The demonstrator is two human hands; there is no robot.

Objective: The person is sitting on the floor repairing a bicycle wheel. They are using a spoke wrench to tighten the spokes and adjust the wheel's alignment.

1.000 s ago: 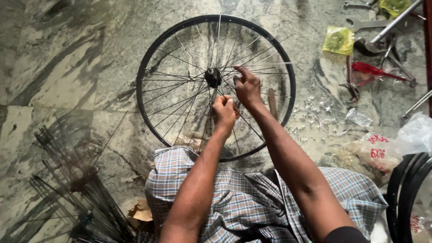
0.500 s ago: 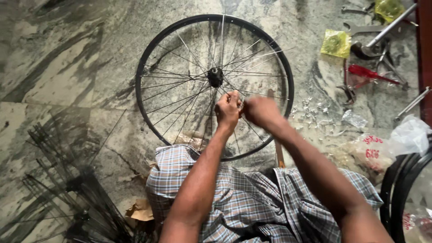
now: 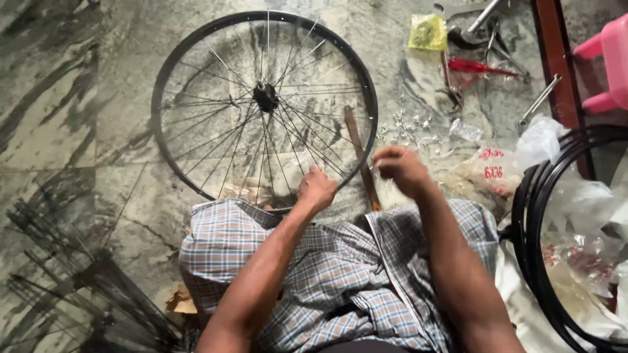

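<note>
Bare forearms, no sleeves in view; a blue-grey checked cloth [image 3: 340, 281] covers the lap

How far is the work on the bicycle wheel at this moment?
Done: many spokes already run from the hub to the wheel rim. In hand: the left hand rests at the near rim; the right hand is closed beside it. Left: loose spokes and small metal pieces lie unused on the floor.

Both forearms reach forward from the lap. The left hand [image 3: 317, 189] is curled into a loose fist; the right hand [image 3: 400, 168], fingers pinched together, hovers just beside it.
</note>
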